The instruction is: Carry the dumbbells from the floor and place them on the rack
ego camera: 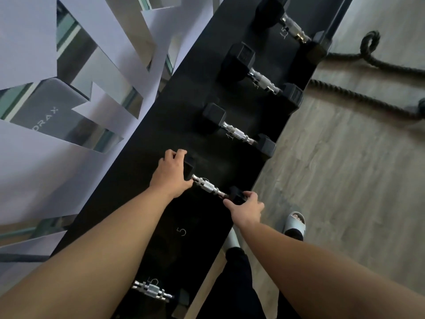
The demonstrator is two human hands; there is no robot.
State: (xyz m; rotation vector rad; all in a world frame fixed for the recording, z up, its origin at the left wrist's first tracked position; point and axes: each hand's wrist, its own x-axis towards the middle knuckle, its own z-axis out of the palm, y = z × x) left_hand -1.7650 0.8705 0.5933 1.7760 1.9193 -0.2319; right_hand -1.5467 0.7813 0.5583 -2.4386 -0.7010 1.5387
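I had the small dumbbell (pixel 208 186) on the black rack (pixel 147 157), and each of my hands was wrapped around one end of it. My left hand (pixel 171 173) gripped the far block and my right hand (pixel 247 204) gripped the near block, right at the rack's front edge. The shiny bar in the middle was bare. I think the biggest danger was my fingers. They were curled under and around the blocks, so if I let the weight down too fast, they could get pinched against the rack. The near block was also very close to the edge, and my foot in its sandal (pixel 295 223) was on the floor just below. If the dumbbell rolled or slid forward when I let go, it could drop on my toes. Three more dumbbells (pixel 238 133) sat further along, well apart from this one.
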